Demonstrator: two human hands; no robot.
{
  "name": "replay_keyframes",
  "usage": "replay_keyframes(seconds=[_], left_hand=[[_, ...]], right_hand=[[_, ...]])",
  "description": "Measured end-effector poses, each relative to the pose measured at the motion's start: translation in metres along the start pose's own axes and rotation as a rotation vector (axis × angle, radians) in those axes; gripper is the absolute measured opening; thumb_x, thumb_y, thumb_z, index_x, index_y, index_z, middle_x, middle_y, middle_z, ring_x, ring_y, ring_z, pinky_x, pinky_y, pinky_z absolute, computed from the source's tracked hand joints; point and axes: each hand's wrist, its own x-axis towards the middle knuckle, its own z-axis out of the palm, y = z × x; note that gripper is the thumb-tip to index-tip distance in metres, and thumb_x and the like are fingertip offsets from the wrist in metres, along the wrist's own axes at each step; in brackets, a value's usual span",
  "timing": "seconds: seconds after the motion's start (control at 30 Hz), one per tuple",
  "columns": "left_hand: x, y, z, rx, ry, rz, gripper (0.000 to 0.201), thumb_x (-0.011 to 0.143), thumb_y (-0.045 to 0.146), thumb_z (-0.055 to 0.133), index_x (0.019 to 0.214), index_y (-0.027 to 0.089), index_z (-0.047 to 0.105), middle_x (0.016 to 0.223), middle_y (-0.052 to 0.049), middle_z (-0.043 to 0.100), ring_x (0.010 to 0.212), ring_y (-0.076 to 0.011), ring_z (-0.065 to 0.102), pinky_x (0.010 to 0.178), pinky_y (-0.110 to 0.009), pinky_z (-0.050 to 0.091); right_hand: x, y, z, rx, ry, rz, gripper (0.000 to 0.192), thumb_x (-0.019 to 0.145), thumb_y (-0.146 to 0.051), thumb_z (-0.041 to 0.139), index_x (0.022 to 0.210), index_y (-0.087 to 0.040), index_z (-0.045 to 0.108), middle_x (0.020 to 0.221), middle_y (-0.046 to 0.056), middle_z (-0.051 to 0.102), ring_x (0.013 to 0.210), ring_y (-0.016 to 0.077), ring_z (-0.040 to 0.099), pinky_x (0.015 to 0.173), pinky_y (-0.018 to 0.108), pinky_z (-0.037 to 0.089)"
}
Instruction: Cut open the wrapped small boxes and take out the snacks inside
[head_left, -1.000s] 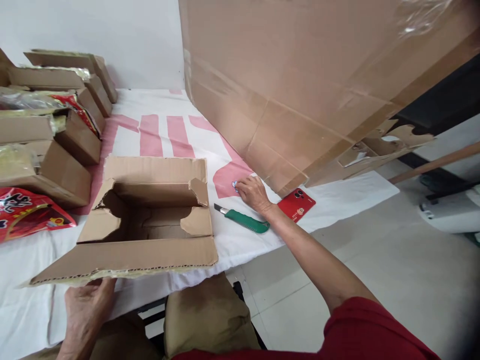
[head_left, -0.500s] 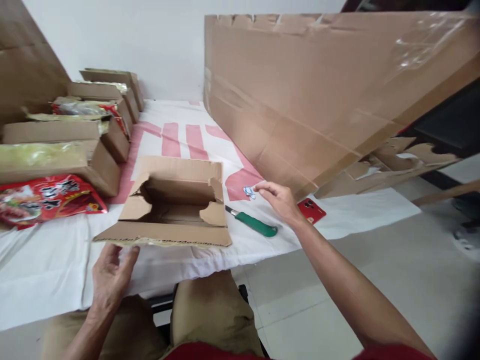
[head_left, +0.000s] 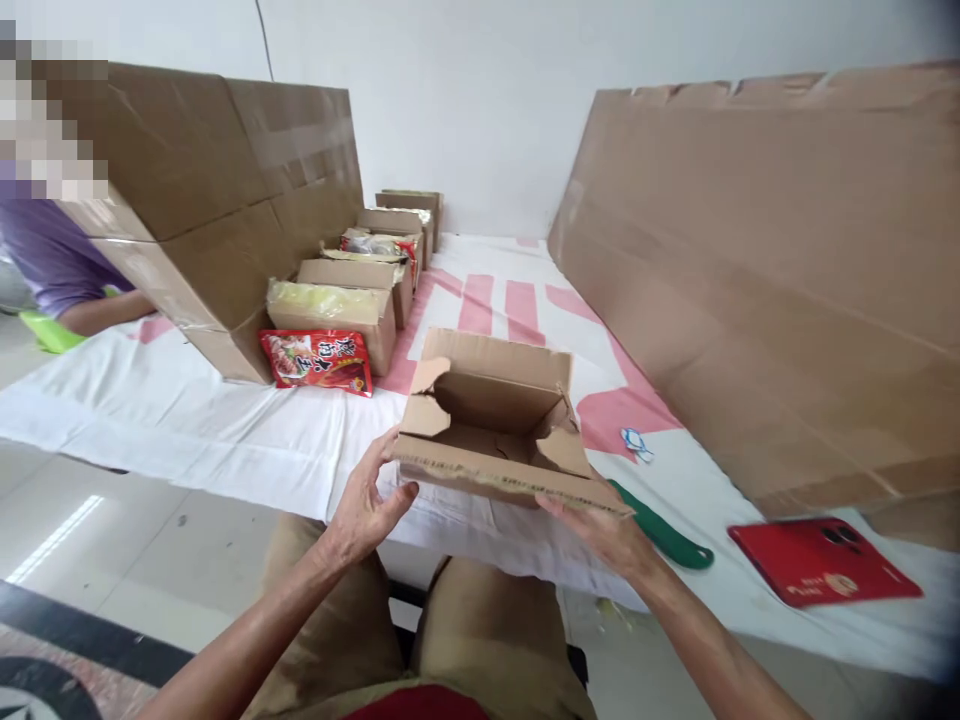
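Note:
An open cardboard box (head_left: 480, 479) with torn flaps stands near the table's front edge, its inside bare. At its left front corner is my left hand (head_left: 367, 505), fingers against the side and thumb in front, closed around that corner. My right hand (head_left: 600, 525) grips the right front end, partly hidden by the front flap. Just right of that hand lies a green utility knife (head_left: 664, 530), its blade end hidden. Farther back rests a small crumpled blue-and-white piece (head_left: 636, 443).
A red phone (head_left: 825, 562) lies at the right. On the left are a red food packet (head_left: 319, 362) and a row of cardboard boxes (head_left: 382, 335). Large cardboard panels (head_left: 780, 280) stand at both sides. Beyond the left one, a person's purple sleeve (head_left: 56, 250) shows.
The view has swung left. My right hand has left the spot beside the blue-and-white piece and taken hold of the box's right end. My left hand has moved to its left corner.

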Motion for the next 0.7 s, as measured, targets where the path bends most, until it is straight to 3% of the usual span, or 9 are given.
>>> replay_keyframes(seconds=[0.1,0.23,0.37,0.5,0.7], left_hand=[[0.009,-0.029,-0.033,0.077,0.190,-0.089,0.064,0.085,0.042,0.068,0.144,0.022,0.053,0.142,-0.017,0.063,0.131,-0.0344,0.063,0.107,-0.053,0.055],[0.057,-0.066,-0.077,0.222,0.471,-0.205,0.082,0.079,0.040,0.074,0.152,0.021,0.043,0.153,-0.021,0.052,0.136,-0.0374,0.058,0.109,-0.054,0.053],[0.107,-0.086,-0.104,0.289,0.595,-0.276,0.099,0.073,0.039,0.081,0.155,0.010,0.036,0.159,-0.029,0.041,0.152,-0.0446,0.038,0.126,-0.061,0.033],[0.131,-0.100,-0.109,0.294,0.630,-0.270,0.108,0.070,0.041,0.084,0.157,0.009,0.029,0.164,-0.029,0.034,0.157,-0.0432,0.029,0.131,-0.058,0.023],[0.129,-0.116,-0.095,0.313,0.632,-0.195,0.111,0.069,0.044,0.085,0.156,0.003,0.030,0.162,-0.031,0.036,0.156,-0.0404,0.033,0.131,-0.050,0.025]], right_hand=[[-0.001,0.014,0.014,0.011,-0.069,-0.032,0.053,0.085,-0.057,0.070,0.128,-0.027,0.073,0.122,0.011,0.079,0.120,0.0393,0.071,0.108,0.054,0.058],[-0.006,0.030,0.028,-0.072,-0.015,-0.030,0.045,0.086,-0.060,0.065,0.114,-0.026,0.078,0.111,0.011,0.081,0.118,0.0388,0.072,0.110,0.056,0.055],[-0.009,0.039,0.032,-0.164,0.013,-0.030,0.044,0.084,-0.062,0.065,0.108,-0.029,0.080,0.103,0.011,0.082,0.118,0.0399,0.073,0.104,0.055,0.059],[-0.012,0.052,0.031,-0.199,0.027,-0.019,0.038,0.082,-0.061,0.067,0.102,-0.032,0.081,0.101,0.009,0.083,0.119,0.0404,0.072,0.100,0.054,0.062],[-0.015,0.080,0.028,-0.217,0.032,-0.046,0.018,0.077,-0.056,0.074,0.073,-0.039,0.076,0.073,0.004,0.079,0.101,0.0387,0.078,0.093,0.051,0.066]])
